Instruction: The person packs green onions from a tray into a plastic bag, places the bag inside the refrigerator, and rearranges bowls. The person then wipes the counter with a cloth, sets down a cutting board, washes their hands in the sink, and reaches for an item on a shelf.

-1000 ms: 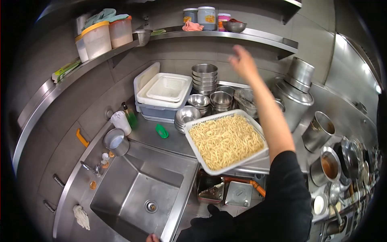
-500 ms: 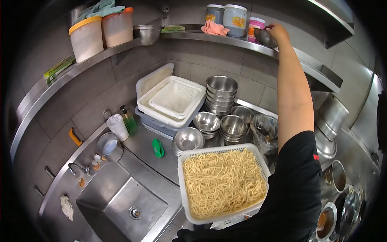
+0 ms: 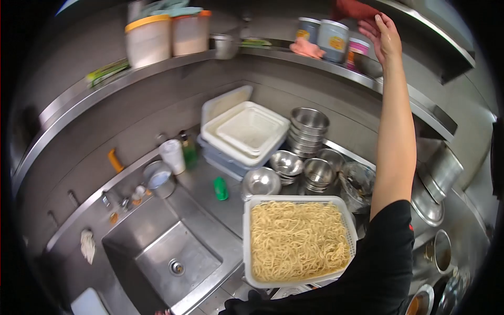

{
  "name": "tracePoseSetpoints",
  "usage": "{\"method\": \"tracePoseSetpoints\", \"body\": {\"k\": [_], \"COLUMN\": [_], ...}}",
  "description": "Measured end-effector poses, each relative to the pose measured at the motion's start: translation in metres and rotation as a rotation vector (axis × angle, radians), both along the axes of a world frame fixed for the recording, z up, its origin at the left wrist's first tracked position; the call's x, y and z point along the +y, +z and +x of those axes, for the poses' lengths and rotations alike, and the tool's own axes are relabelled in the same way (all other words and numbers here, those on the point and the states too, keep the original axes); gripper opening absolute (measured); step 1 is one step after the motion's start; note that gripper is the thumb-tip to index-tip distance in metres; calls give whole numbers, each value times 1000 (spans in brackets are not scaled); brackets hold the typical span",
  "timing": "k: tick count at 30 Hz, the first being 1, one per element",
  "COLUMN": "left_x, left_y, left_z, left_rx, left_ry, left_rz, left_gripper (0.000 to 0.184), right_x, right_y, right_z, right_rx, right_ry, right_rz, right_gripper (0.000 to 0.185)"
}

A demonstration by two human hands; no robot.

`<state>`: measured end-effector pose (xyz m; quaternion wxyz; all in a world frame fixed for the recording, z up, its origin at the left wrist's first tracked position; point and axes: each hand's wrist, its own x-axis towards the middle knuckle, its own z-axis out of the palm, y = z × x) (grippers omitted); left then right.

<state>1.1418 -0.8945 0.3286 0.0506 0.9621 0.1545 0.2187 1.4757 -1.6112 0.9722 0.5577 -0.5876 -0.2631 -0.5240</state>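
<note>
My right hand (image 3: 383,38) is raised to the upper shelf with its fingers apart. Its fingertips are beside a dark red item (image 3: 357,9) cut off by the top edge; I cannot tell whether they touch. Just below the hand, a metal bowl (image 3: 371,67) sits on the lower shelf beside a pink-labelled tub (image 3: 358,50). Under my outstretched arm is a white perforated basket (image 3: 247,236) full of yellow noodles (image 3: 299,241). Only a small patch of what may be my left hand (image 3: 164,312) shows at the bottom edge; its fingers cannot be made out.
A steel sink (image 3: 178,247) lies at the lower left. Behind the noodles stand stacked metal bowls (image 3: 310,123) and white plastic baskets (image 3: 247,128). Large lidded containers (image 3: 148,42) line the lower shelf (image 3: 157,73), and pots (image 3: 441,168) stand at the right.
My right hand has let go of the metal bowl on the shelf and moved up towards the upper shelf. The view has shifted, and the dark red item now shows at the top.
</note>
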Motion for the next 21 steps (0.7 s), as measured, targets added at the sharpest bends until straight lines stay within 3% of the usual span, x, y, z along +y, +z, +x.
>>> {"method": "tracePoseSetpoints", "body": {"k": [2,3,4,5,6,9,14,16,17,19,21], "left_x": [11,23,34,28,28,44,93,116,123,140,164], "left_y": [-10,-31,-51,-28,-14,6,52,82,87,99,99], "left_z": [-2,7,-3,-3,-10,-52,-186,-247,-278,-327,-383], "left_rx": [-70,-230,-181,-250,-297,-484,-588,-542,-574,-506,-468], "left_ry": [-28,-25,50,80,108,19,38,128,231,340,473], "left_rz": [-64,-135,-403,-696,-815,-970,-928,-837,-812,-519,-510], "left_gripper": [43,36,31,33,34,32,45,67,67,93,97], "right_x": [70,112,155,205,257,415,653,735,771,834,887], "right_y": [-17,-32,-46,-66,-87,-159,-312,-379,-423,-487,-509], "right_z": [-3,-5,-4,-9,-17,-57,-204,-278,-312,-386,-456], "right_rx": [202,267,309,363,418,567,739,875,927,1087,1175], "right_ry": [168,253,348,416,488,777,1234,1432,1540,1793,1946], "right_rz": [-103,-154,-210,-265,-325,-404,-517,-629,-669,-815,-913], "right_gripper": [31,26,23,23,22,20,21,20,19,18,16]}}
